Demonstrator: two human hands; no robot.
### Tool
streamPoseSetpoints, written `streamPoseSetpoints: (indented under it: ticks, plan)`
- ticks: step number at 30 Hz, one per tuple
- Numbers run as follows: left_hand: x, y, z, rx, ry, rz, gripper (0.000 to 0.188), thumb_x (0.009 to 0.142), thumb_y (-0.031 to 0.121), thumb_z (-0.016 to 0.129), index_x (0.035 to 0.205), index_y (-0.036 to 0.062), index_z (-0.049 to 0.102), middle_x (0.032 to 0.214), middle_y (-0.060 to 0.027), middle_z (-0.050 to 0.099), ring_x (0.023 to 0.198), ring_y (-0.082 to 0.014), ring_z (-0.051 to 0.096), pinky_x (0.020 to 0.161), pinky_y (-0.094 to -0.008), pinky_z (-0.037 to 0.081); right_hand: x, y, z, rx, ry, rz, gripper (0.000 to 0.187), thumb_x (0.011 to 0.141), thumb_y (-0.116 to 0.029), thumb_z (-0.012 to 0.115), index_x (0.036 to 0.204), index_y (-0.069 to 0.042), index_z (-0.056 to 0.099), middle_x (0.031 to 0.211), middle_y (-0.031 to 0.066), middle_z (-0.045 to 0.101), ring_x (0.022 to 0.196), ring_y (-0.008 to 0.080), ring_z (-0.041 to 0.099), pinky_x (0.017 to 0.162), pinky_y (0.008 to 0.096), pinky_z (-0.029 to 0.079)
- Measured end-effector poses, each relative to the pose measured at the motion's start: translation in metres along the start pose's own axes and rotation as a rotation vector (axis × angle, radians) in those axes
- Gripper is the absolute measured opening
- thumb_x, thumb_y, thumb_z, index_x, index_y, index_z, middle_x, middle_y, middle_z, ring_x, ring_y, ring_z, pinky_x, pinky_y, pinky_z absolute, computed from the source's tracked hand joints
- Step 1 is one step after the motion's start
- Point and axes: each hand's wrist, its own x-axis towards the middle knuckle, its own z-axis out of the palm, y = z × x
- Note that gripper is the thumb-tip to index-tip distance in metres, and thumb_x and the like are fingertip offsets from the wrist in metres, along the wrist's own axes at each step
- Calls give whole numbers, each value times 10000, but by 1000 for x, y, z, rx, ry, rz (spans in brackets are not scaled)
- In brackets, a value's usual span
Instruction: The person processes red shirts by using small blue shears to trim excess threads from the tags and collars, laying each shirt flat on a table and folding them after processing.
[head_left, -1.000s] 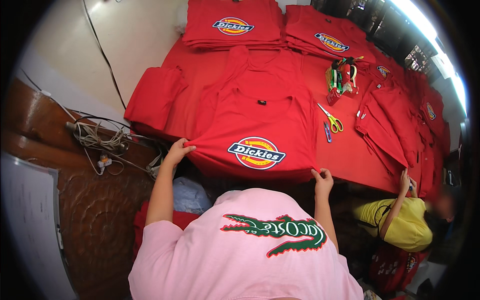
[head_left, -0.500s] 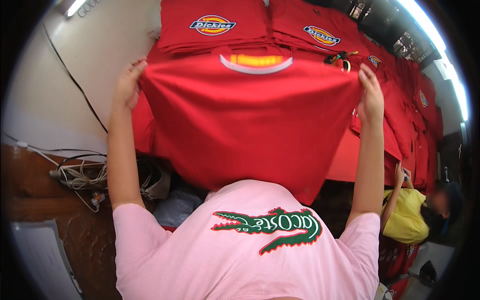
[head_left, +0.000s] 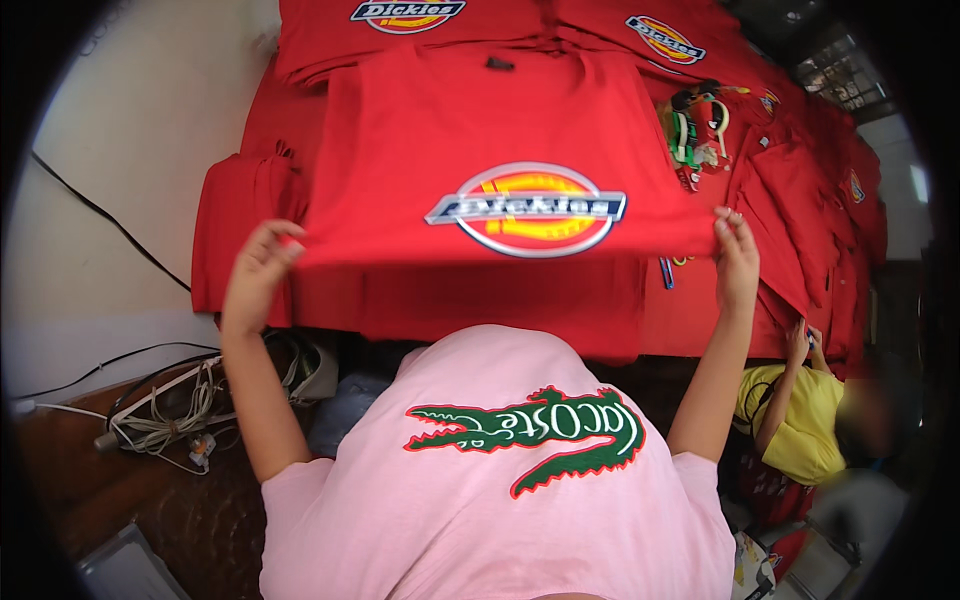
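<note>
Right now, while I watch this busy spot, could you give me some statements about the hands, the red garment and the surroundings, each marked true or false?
1. The left hand and right hand hold one red garment. True.
2. The held garment is plain. False: it bears an oval emblem.
3. The person wears a pink shirt. True.
4. A co-worker wears blue. False: the co-worker's top is yellow.
5. A stack of red garments lies beyond the held one. True.
6. Tangled cables lie to the person's right. False: the pale cables are on the left.
</note>
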Motion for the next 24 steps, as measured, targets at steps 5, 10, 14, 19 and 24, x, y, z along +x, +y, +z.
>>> streamPoseSetpoints:
  ticks: [5,10,14,19,24]
  plan:
    - [8,-120,8,488,-467,-335,323,880,115,784,1167,-10,704,1061,-119,744,999,-199,695,935,-332,533,-12,147,-43,-826,113,-57,289,981,-200,707,1209,-26,668,1009,69,702,868,201,668,787,326,538]
    - [85,-115,55,353,-156,-118,335,953,156,735,1225,-32,682,1184,-128,718,1100,-184,682,965,-322,530,-25,168,-17,-1353,194,-127,333,930,-214,719,1226,-73,659,1149,161,698,1017,374,681,868,476,541]
    - [160,-94,93,470,120,216,269,1009,172,632,1223,26,707,1201,-149,703,1149,-265,673,1015,-365,506,-13,167,-9,-1476,172,-54,373,929,-241,698,1259,-77,638,1134,155,696,985,360,702,834,484,556]
    - [232,-113,124,642,258,394,235,1009,141,586,1163,39,732,1212,-159,701,1121,-338,670,1053,-427,469,-1,163,-20,-1349,111,138,311,977,-214,629,1224,-25,626,1023,141,715,824,296,723,754,417,578]
    - [230,-79,138,727,74,143,210,988,168,640,1118,43,748,1093,-132,744,1024,-263,697,975,-367,502,-1,161,-7,-324,251,182,299,1036,-157,557,1274,19,602,1024,87,685,816,162,694,718,312,573]
